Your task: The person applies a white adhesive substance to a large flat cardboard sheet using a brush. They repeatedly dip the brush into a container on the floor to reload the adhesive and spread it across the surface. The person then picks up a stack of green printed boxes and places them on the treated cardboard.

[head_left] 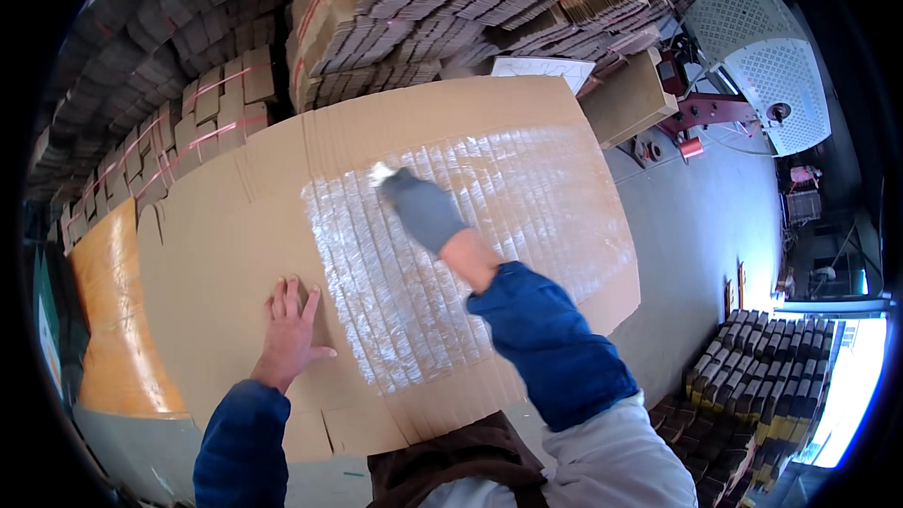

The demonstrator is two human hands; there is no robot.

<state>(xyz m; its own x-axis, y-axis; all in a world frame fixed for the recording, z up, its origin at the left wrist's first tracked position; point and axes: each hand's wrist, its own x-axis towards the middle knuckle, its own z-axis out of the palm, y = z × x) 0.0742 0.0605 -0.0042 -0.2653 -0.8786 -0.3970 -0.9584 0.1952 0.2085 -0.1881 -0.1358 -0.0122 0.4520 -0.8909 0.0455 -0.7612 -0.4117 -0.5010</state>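
A large brown cardboard sheet point(254, 254) lies flat in front of me. My left hand point(292, 334), bare and with fingers spread, presses on its left part near the close edge. In a grey glove, my right hand point(423, 212) is closed around what looks like a brush point(381, 174); only its whitish tip shows beyond the fingers, and the handle is hidden. That tip is at the far left corner of a shiny, wet-looking coated area point(404, 301). Streaks of the coating run across the sheet's middle and right side.
Under the sheet's left end an orange-brown wooden board point(122, 310) sticks out. Tied stacks of folded cardboard point(414, 19) stand beyond the far edge and to the left. A machine with a pale perforated guard point(762, 56) is at the far right. More stacked pieces point(762, 367) stand at the lower right.
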